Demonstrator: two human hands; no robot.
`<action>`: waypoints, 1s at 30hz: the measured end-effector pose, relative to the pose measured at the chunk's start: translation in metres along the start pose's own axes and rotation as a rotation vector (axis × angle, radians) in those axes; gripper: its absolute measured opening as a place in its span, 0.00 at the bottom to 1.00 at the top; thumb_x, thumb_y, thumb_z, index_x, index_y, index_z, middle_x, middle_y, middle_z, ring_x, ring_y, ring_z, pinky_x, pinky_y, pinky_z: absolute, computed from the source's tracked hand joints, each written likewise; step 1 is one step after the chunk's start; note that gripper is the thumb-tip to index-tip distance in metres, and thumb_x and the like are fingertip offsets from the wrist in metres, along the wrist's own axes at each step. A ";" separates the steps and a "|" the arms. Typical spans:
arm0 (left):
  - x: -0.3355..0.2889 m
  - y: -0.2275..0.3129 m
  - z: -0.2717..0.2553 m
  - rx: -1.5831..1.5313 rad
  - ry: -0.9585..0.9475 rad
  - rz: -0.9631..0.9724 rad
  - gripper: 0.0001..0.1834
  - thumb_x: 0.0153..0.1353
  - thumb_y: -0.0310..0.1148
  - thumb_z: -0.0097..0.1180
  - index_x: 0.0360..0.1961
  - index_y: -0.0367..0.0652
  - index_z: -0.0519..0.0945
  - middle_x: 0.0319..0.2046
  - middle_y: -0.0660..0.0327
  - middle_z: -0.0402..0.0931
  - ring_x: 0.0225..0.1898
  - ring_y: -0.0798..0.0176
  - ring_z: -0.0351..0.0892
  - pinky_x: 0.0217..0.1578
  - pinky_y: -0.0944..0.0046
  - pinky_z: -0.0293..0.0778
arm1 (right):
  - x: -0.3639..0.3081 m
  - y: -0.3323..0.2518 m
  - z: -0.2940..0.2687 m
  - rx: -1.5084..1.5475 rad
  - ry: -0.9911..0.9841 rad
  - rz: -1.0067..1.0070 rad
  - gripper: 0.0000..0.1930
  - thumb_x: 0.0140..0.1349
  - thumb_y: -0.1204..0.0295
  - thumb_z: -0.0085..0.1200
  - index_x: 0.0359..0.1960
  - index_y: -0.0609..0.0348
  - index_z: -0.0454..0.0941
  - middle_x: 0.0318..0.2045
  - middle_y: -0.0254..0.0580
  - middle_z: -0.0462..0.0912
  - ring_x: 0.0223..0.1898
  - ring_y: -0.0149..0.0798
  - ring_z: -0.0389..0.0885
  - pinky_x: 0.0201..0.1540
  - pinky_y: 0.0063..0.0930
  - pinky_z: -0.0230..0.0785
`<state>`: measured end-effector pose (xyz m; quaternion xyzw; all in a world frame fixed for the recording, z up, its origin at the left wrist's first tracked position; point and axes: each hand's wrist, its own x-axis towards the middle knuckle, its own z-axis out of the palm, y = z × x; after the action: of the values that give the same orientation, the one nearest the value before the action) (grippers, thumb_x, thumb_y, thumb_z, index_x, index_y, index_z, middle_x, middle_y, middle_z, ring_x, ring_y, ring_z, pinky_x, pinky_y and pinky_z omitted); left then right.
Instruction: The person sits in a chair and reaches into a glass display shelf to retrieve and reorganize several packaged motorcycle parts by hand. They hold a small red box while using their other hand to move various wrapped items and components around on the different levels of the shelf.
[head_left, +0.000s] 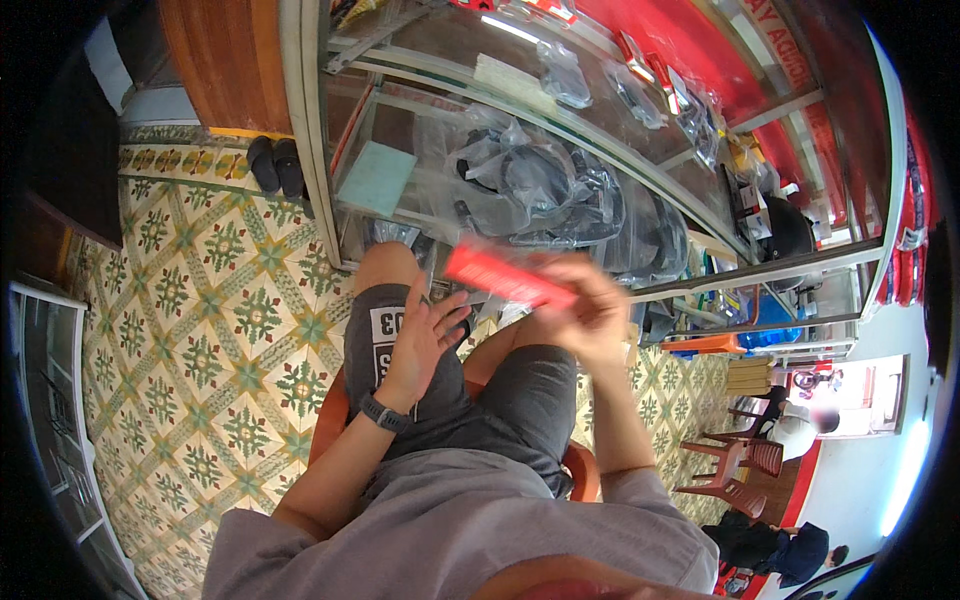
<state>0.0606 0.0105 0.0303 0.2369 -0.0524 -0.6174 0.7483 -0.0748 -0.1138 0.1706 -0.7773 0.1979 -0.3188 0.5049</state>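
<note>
A small red box (508, 279), long and narrow with pale lettering, is held up above my lap. My right hand (590, 305) grips its right end and looks smeared by motion. To the left, my left hand (428, 335) is raised over my thigh with its fingers apart and nothing in it. A dark watch (385, 412) is on that wrist. The box's left end sits just above the left fingertips, apart from them as far as I can tell.
Ahead stands a glass display case (590, 140) holding plastic-wrapped dark parts (530, 180) and a pale green box (377, 177). Black sandals (275, 165) lie on the patterned tile floor (215, 330). Brown chairs (735, 465) and a seated person (800, 430) are at the right.
</note>
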 end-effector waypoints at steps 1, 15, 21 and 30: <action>0.000 -0.002 -0.005 -0.010 -0.002 -0.001 0.32 0.65 0.42 0.46 0.67 0.51 0.51 0.55 0.57 0.65 0.59 0.59 0.64 0.53 0.58 0.63 | 0.016 -0.022 -0.013 -0.056 0.065 -0.133 0.17 0.50 0.79 0.61 0.44 0.62 0.77 0.45 0.41 0.77 0.48 0.34 0.75 0.52 0.30 0.68; 0.017 -0.003 -0.029 -0.630 0.104 -0.202 0.19 0.60 0.42 0.50 0.48 0.44 0.72 0.38 0.58 0.72 0.39 0.60 0.73 0.40 0.60 0.69 | 0.371 0.048 -0.125 -0.994 0.633 -0.200 0.28 0.40 0.53 0.67 0.38 0.62 0.81 0.34 0.50 0.83 0.39 0.46 0.82 0.46 0.36 0.73; 0.020 -0.012 -0.033 -0.589 0.104 -0.167 0.16 0.61 0.40 0.50 0.46 0.44 0.73 0.36 0.59 0.73 0.38 0.62 0.73 0.39 0.61 0.70 | 0.406 0.092 -0.124 -1.106 0.392 -0.024 0.27 0.45 0.52 0.63 0.45 0.53 0.79 0.40 0.51 0.82 0.44 0.48 0.81 0.48 0.36 0.72; 0.015 -0.007 -0.030 -0.575 0.154 -0.205 0.16 0.60 0.41 0.50 0.46 0.45 0.72 0.36 0.61 0.73 0.37 0.63 0.73 0.38 0.61 0.69 | 0.350 0.062 -0.198 -1.332 0.691 0.206 0.35 0.50 0.49 0.57 0.55 0.59 0.66 0.48 0.58 0.77 0.50 0.52 0.76 0.52 0.40 0.69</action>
<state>0.0684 0.0044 -0.0022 0.0657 0.2053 -0.6592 0.7204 0.0393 -0.4901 0.2748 -0.7514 0.5674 -0.3086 -0.1351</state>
